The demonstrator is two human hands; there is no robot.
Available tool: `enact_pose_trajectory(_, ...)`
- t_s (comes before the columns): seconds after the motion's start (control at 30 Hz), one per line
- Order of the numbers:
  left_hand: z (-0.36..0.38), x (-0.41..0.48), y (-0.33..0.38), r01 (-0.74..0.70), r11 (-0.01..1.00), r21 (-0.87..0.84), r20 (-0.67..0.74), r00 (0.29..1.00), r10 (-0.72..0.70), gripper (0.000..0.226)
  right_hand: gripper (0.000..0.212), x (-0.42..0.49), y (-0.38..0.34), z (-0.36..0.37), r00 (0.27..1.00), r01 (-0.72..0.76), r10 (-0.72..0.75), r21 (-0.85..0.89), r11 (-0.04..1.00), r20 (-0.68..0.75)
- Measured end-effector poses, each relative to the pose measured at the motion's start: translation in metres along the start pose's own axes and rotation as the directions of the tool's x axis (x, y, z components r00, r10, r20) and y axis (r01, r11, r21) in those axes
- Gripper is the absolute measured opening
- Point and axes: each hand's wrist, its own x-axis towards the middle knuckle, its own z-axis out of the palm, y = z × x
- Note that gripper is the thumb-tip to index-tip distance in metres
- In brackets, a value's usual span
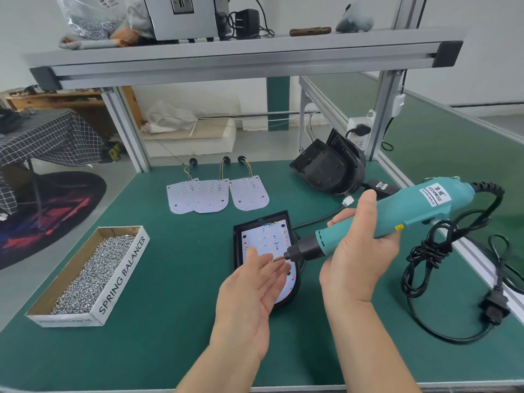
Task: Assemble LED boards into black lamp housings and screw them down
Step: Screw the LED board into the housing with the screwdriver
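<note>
Head view, from your left: the box (122,275) of screws (93,268) sits at the left edge of the mat (170,330), well apart from the work. Behind centre, three loose boards (209,195) lie flat side by side, wires trailing back; they have no housings yet. Nearer you, one housing (237,245) lies open side up with a board (268,236) seated in it. Your left hand (249,293) hovers over its near end, palm up and fingers straight, holding nothing I can make out. The bit (279,259) points at those fingertips; a screw may sit on its tip, but it is too small to tell. Your right hand (360,251) is wrapped around the driver (397,211), held above the mat. Back right, spare housings (329,168) lean stacked together. As I read it, one board is placed and still needs screwing down, and three boards remain.
</note>
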Motion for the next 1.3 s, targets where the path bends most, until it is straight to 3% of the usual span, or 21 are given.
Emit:
enact_pose_trajectory(0.1,-0.015,0.02,0.007,-0.216,0.926,0.31,-0.094,0.962,0.255,0.029,0.028,0.008,0.001,0.001,1.0,0.01,-0.01,0.003,1.0,-0.004)
enact_pose_trajectory(0.17,-0.024,0.042,0.019,-0.298,0.704,0.645,-0.095,0.883,0.46,0.017,0.021,0.012,0.001,0.002,1.0,0.021,-0.021,-0.012,1.0,-0.007)
enact_pose_trajectory(0.23,-0.032,0.064,0.029,-0.192,0.522,0.831,-0.048,0.911,0.41,0.042,0.021,0.015,0.003,0.003,1.0,0.024,-0.024,-0.021,0.999,-0.004)
enact_pose_trajectory(0.3,-0.032,0.08,0.033,-0.054,0.461,0.886,-0.056,0.973,0.222,0.071,0.023,0.018,0.005,0.007,0.999,0.03,-0.03,-0.022,0.999,0.015)
enact_pose_trajectory(0.37,-0.024,0.088,0.035,0.008,0.431,0.903,-0.062,0.992,0.113,0.075,0.025,0.021,0.008,0.014,0.998,0.055,-0.054,-0.039,0.998,0.042)
enact_pose_trajectory(0.6,0.003,0.095,0.025,-0.018,0.512,0.859,0.046,0.998,-0.042,0.029,0.015,0.034,0.025,0.047,0.969,0.204,-0.179,-0.147,0.968,0.168)
enact_pose_trajectory(0.93,0.003,0.101,0.022,-0.037,0.56,0.828,0.068,0.997,-0.035,0.052,0.029,0.035,0.077,0.072,0.898,0.34,-0.225,-0.274,0.9,0.378)
enact_pose_trajectory(1.3,0.0,0.105,0.019,-0.042,0.563,0.826,0.071,0.997,-0.029,0.044,0.027,0.035,0.087,0.075,0.879,0.37,-0.235,-0.281,0.886,0.415)
